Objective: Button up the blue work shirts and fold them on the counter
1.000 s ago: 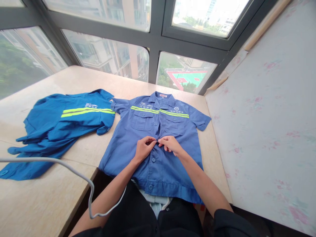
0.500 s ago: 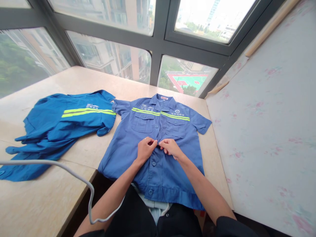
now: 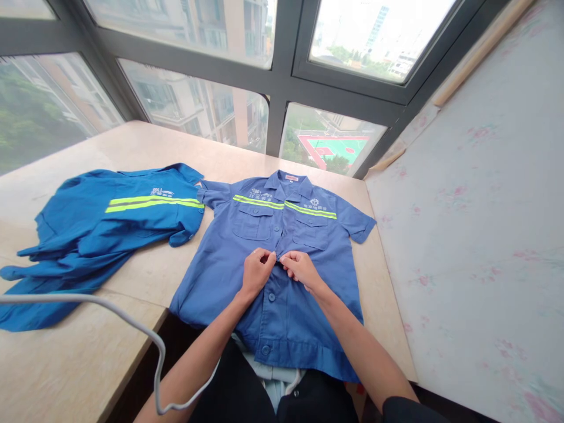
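Note:
A blue short-sleeved work shirt (image 3: 317,299) lies front side up before me, with a yellow-green reflective stripe across the chest and two flap pockets. Its collar points toward the window and its hem hangs over the near edge. My left hand (image 3: 258,271) pinches the front placket at mid-shirt, thumb and forefinger together. Close beside it, my right hand (image 3: 302,269) pinches the other side of the front opening. The button between my fingertips is hidden. Lower on the placket, two buttons show, one at the waistband.
A second, brighter blue work jacket (image 3: 118,217) lies crumpled on the pale stone sill (image 3: 145,144) at the left. A white cable (image 3: 127,317) loops across the lower left. Windows with a grey frame (image 3: 282,88) stand behind, and a flowered wall (image 3: 476,235) rises at the right.
Both hands stay pinched at the same spot on the shirt's front, with only slight finger movement. The whole view has shifted a little.

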`<move>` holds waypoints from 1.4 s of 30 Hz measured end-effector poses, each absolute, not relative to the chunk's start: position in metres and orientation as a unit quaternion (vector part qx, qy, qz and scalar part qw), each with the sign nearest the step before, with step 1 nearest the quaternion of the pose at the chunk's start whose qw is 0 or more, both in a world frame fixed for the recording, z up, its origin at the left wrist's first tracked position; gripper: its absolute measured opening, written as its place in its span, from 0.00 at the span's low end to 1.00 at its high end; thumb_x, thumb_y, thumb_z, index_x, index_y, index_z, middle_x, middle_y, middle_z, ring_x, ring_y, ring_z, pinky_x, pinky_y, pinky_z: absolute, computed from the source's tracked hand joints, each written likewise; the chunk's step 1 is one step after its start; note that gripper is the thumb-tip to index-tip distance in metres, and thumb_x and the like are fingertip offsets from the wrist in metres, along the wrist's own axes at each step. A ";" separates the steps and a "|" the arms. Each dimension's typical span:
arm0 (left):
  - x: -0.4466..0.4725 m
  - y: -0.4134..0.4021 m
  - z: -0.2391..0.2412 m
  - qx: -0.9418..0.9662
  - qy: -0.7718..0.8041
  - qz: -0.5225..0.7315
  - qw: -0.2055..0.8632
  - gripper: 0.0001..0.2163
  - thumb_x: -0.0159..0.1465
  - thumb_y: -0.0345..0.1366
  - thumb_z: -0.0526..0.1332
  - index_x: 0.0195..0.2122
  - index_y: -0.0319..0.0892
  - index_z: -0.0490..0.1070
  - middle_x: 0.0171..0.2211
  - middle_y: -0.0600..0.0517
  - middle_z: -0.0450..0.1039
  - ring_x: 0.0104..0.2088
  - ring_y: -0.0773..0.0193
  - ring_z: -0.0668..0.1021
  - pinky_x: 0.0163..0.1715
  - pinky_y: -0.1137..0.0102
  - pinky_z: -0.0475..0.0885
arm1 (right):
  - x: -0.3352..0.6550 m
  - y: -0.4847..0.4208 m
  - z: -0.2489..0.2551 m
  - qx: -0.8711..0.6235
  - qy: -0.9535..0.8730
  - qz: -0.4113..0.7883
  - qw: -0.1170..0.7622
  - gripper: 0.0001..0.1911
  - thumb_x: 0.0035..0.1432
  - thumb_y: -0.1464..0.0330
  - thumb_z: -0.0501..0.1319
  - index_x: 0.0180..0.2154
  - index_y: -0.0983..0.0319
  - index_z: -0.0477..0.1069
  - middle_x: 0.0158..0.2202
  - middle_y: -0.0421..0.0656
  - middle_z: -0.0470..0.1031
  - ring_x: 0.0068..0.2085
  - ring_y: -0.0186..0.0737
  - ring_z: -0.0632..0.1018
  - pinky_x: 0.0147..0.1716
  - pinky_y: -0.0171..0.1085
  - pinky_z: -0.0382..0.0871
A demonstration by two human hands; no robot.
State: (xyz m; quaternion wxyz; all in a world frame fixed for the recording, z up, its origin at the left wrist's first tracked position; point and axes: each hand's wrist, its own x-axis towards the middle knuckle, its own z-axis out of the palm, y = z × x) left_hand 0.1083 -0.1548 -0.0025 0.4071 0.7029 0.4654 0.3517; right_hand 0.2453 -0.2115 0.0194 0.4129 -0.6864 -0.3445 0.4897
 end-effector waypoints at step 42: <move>0.100 -0.124 0.005 0.649 0.435 0.215 0.586 0.12 0.53 0.40 0.66 0.37 0.40 0.72 0.23 0.54 0.74 0.20 0.65 0.75 0.17 0.73 0.70 | 0.252 -0.211 0.009 -0.703 -0.403 0.438 0.389 0.12 0.57 0.61 0.57 0.31 0.62 0.71 0.22 0.36 0.73 0.12 0.27 0.64 0.09 0.28 0.54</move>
